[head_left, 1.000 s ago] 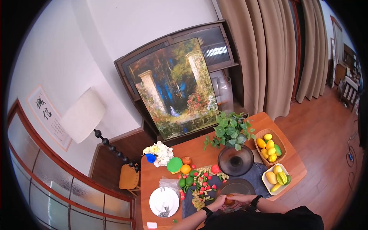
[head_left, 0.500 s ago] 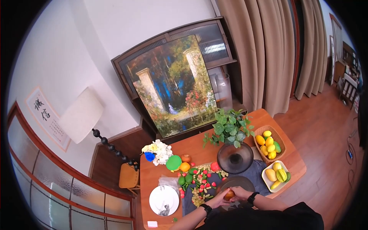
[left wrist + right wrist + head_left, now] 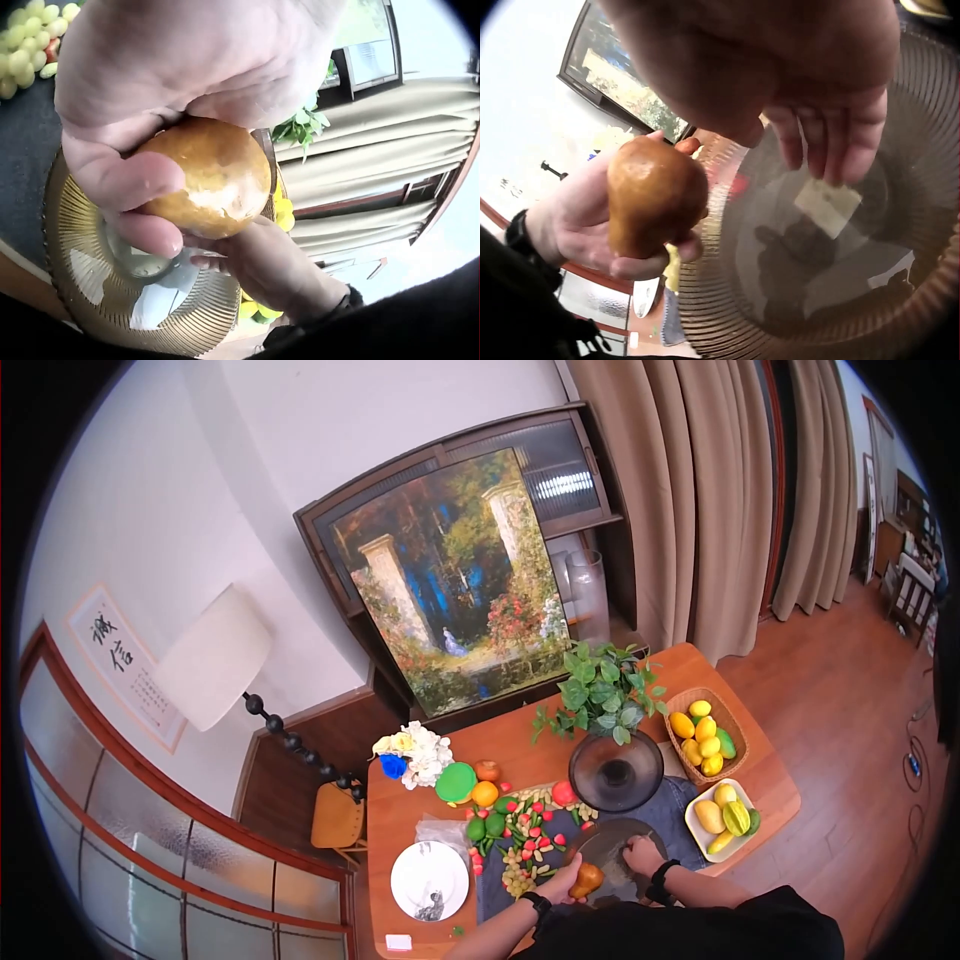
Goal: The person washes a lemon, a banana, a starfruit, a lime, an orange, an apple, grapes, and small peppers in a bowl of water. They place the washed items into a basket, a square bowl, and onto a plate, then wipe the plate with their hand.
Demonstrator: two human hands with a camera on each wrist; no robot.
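Note:
My left hand point(image 3: 562, 882) holds a glossy brown-orange pear point(image 3: 588, 880), fingers curled round it, at the left side of a ribbed, amber-tinted glass bowl point(image 3: 705, 319). In the left wrist view the pear point(image 3: 214, 180) fills the hand, thumb and fingers around its body. Over the bowl, my right hand point(image 3: 645, 856) hangs with fingers pointing down, near the shiny surface inside. Just below its fingertips in the right wrist view lies a pale square patch point(image 3: 827, 206). Nothing shows gripped in that hand.
Past the bowl stands a dark glass bowl point(image 3: 616, 780) beside a leafy plant point(image 3: 603, 690). Yellow fruit fills a wicker basket point(image 3: 735, 770) and a cream tray point(image 3: 695, 838) at right. Small fruits and vegetables point(image 3: 525, 835) spread left, near a white plate point(image 3: 410, 875).
Both hands were together round the pear. My right hand has let go and moved right over the bowl, while my left hand keeps the pear at the bowl's left side.

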